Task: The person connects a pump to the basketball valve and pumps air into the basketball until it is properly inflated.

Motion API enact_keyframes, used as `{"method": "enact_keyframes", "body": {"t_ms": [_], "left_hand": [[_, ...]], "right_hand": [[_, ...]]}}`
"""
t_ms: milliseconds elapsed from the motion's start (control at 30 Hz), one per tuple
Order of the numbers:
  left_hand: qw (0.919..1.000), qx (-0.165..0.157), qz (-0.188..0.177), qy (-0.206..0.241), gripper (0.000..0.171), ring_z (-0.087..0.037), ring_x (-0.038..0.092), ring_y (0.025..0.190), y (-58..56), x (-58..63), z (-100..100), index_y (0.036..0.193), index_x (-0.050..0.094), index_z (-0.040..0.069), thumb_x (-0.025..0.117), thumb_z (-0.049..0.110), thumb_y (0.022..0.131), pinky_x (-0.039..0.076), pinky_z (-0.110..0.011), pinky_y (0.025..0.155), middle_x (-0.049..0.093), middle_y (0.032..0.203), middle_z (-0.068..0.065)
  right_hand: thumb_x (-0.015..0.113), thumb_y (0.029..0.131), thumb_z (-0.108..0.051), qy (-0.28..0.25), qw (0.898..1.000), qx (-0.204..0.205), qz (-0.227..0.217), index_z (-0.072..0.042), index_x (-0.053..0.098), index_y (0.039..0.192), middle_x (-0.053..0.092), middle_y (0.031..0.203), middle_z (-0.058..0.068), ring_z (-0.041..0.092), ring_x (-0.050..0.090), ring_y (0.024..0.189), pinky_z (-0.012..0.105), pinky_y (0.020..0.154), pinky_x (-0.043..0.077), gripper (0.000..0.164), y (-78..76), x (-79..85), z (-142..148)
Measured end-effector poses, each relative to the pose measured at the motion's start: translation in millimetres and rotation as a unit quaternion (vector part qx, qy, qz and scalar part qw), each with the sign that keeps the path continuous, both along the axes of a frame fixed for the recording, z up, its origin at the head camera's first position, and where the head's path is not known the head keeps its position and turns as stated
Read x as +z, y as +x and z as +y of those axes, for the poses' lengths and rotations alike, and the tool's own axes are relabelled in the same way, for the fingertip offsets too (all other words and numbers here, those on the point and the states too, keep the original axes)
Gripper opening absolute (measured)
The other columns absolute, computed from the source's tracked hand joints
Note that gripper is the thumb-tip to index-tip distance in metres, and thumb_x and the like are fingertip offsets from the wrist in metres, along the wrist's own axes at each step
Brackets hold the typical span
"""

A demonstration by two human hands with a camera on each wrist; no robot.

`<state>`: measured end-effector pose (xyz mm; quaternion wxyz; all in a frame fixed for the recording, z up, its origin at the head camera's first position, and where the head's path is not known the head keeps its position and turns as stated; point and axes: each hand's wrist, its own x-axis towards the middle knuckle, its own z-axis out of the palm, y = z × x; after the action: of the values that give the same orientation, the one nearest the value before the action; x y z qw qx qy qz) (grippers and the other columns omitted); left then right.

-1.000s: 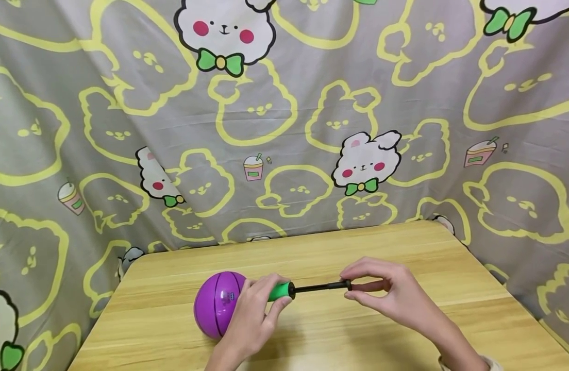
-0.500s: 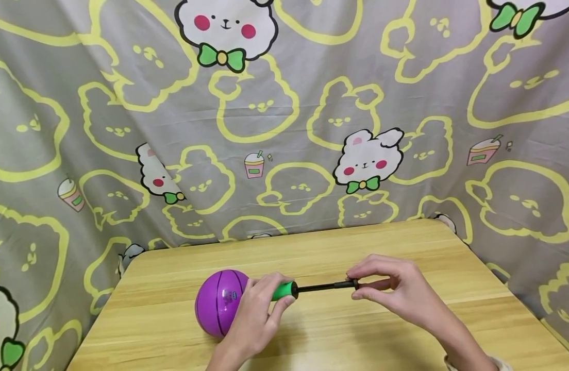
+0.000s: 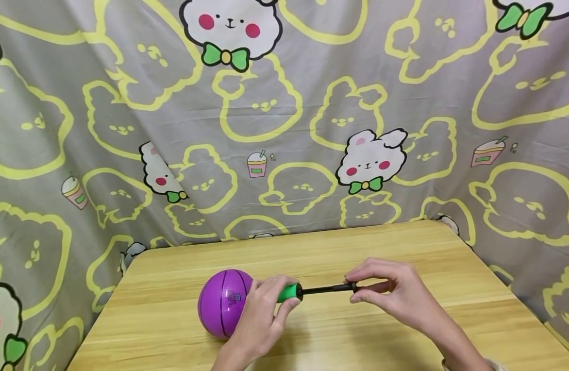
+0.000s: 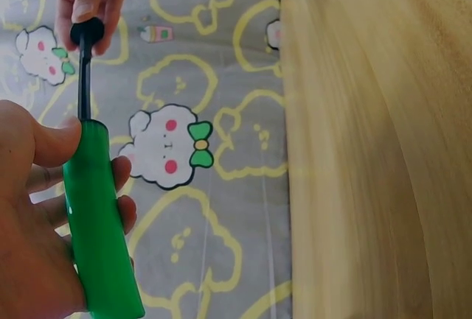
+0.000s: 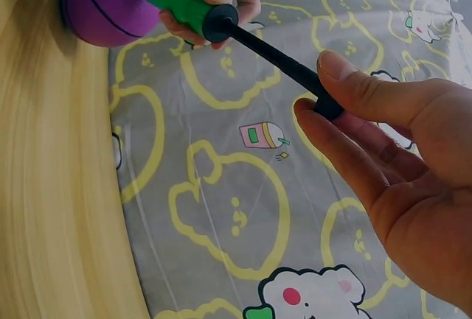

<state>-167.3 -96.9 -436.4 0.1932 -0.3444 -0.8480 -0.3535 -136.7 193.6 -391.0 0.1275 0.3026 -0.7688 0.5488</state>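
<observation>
A small hand pump (image 3: 289,292) with a green barrel and a black rod is held level above the table. My left hand (image 3: 261,317) grips the green barrel (image 4: 99,223), fingers and thumb wrapped round it. Between its thumb and fingertips my right hand (image 3: 393,291) pinches the black end (image 5: 328,104) of the rod, which is drawn partly out. A purple ball (image 3: 224,304) with black lines rests on the table beside the left hand. The pump's far end points at the ball; whether they are joined is hidden by the left hand in the head view.
The wooden table (image 3: 182,273) spreads beneath both hands. A grey curtain (image 3: 303,123) printed with yellow outlines and white cartoon animals hangs behind it and on both sides.
The black rod's end moves slightly out from the barrel, then slightly back in, with the right hand. The left hand keeps its grip on the barrel. The whole view shifts a little.
</observation>
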Motion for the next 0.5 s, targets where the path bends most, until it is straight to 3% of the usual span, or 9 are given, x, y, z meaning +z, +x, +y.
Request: {"method": "enact_keyframes", "body": {"t_ms": [233,500], "left_hand": [[1.0000,0.001,0.009,-0.005,0.017,0.000,0.062,0.094,0.5,-0.5,1.7,0.115,0.067,0.019,0.066,0.028,0.101,0.041,-0.038,0.085,0.067,0.102,0.016],[1.0000,0.002,0.007,-0.007,0.016,-0.001,0.063,0.098,1.9,-1.3,2.5,0.114,0.066,0.020,0.064,0.030,0.101,0.041,-0.039,0.086,0.066,0.103,0.016]], "right_hand": [[0.084,0.080,0.002,-0.008,1.000,0.008,0.022,-0.006,0.076,0.106,0.073,0.101,0.006,0.017,0.074,0.093,0.036,0.067,0.060,0.028,-1.4,-3.8,-4.3],[0.085,0.080,0.001,-0.012,1.000,0.012,0.017,-0.006,0.076,0.105,0.074,0.100,0.004,0.016,0.073,0.090,0.036,0.067,0.060,0.027,-1.2,-5.2,-8.8]]}}
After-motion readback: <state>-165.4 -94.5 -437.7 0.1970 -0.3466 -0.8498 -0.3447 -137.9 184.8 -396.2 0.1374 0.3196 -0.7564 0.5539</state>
